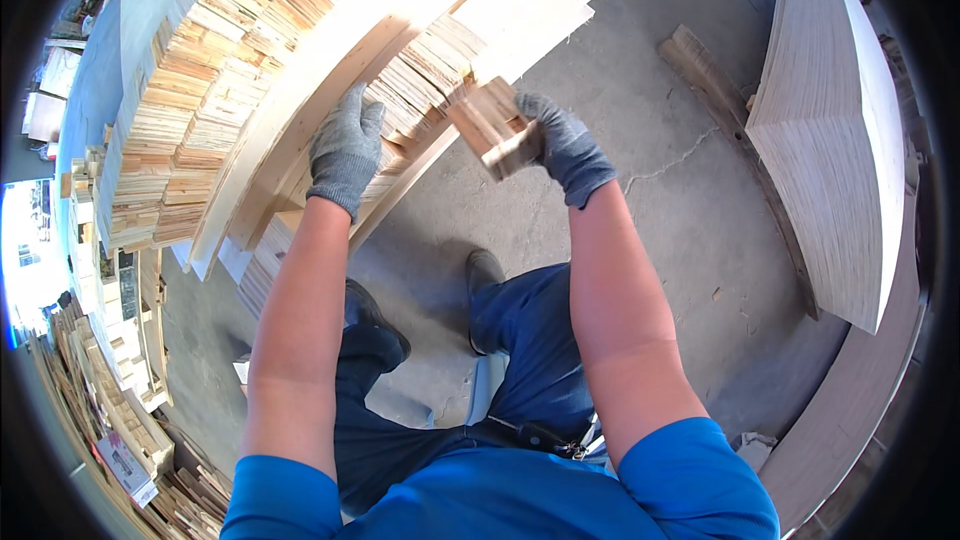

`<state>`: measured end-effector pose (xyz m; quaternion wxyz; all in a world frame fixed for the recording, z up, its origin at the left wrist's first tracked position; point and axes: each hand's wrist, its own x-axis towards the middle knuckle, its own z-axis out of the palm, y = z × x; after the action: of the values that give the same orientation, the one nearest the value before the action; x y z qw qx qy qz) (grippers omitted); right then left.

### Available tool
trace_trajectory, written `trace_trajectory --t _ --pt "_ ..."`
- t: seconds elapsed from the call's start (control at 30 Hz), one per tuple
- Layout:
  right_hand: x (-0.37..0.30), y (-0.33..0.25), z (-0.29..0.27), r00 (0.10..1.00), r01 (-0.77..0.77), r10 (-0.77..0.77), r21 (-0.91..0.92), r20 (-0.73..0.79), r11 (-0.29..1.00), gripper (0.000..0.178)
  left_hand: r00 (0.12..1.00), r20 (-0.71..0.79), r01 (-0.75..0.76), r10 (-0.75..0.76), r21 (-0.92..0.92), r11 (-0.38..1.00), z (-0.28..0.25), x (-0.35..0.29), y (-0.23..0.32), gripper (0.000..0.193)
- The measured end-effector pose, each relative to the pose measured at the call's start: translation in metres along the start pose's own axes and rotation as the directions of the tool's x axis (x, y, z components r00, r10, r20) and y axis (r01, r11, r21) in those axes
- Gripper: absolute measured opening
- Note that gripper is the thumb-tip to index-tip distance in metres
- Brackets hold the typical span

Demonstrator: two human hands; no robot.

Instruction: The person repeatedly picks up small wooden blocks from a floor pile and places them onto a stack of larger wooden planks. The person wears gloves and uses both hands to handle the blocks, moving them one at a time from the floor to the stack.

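My right hand, in a grey knit glove, is closed on a small stack of short wood pieces, blurred by motion and held tilted over the front edge of a wooden trough. My left hand, gloved alike, lies against the boards of that trough with finger and thumb apart; its other fingers are partly hidden. Beside it, a row of thin wood strips stands packed in the trough, between a tall back board and a low front board.
Behind the trough rise stacked rows of cut wood blocks. On the right stands a tall stack of pale sheets, with a loose timber on the concrete floor beside it. Scrap wood lies at the lower left.
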<state>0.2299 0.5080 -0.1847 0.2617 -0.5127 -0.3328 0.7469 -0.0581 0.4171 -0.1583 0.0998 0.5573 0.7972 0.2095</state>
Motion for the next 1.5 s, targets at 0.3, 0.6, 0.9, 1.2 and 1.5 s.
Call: trace_trajectory --t 0.3,0.6,0.9,1.2,1.5 --pt "0.042 -0.01 -0.023 0.999 0.026 -0.025 -0.021 0.044 0.999 0.067 0.999 0.025 0.024 -0.024 -0.02 1.0 0.004 0.0 -0.001 0.051" --pt "0.048 -0.013 -0.025 0.99 0.047 -0.037 -0.071 0.138 0.996 0.065 1.0 0.001 0.005 -0.005 0.001 1.0 0.003 0.0 0.007 0.049" --pt "0.049 -0.011 -0.021 0.991 0.089 -0.079 -0.094 0.109 0.992 0.064 1.0 0.008 0.002 -0.002 0.019 1.0 0.007 0.001 0.0 0.046" --pt "0.046 -0.015 -0.022 0.99 0.087 -0.08 -0.062 0.118 0.994 0.062 1.0 -0.011 -0.01 0.01 -0.017 1.0 0.006 0.001 0.008 0.047" --pt "0.046 -0.013 -0.025 0.984 0.081 -0.082 0.011 0.158 0.997 0.066 0.997 -0.05 -0.066 0.064 -0.031 0.997 0.006 0.0 0.009 0.043"
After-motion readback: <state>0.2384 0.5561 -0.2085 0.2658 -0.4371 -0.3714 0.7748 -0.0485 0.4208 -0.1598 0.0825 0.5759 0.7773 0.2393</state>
